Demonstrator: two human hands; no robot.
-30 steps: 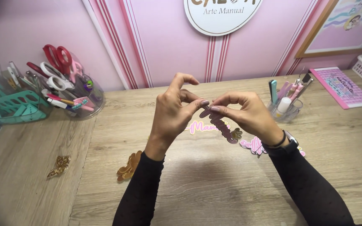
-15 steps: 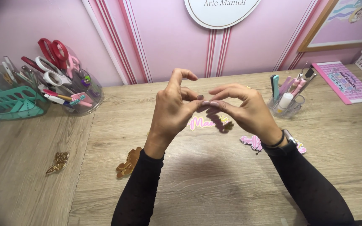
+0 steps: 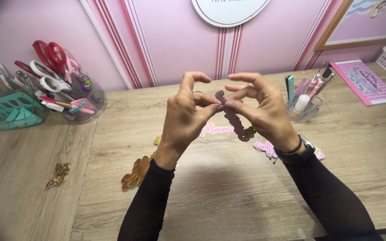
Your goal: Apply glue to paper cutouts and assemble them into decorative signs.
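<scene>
A dark purple cut-out word piece (image 3: 234,118) hangs between both hands above the wooden desk (image 3: 228,192). My left hand (image 3: 183,117) pinches its upper end with thumb and forefinger. My right hand (image 3: 262,111) pinches the same piece from the right, fingertips touching the left hand's. A pink cut-out word (image 3: 214,129) lies on the desk just under the hands. Another pink and white cut-out (image 3: 264,148) lies beneath my right wrist, partly hidden.
A clear tub of scissors and pens (image 3: 67,89) and a teal organiser (image 3: 6,110) stand at the back left. A clear cup with tools (image 3: 304,101) and a pink notebook (image 3: 365,82) are at the right. Gold butterfly cut-outs (image 3: 58,175) (image 3: 137,172) lie on the desk.
The hands have stayed together on the purple piece, turning it slightly. The view has tilted down a little, so everything sits higher in the frame.
</scene>
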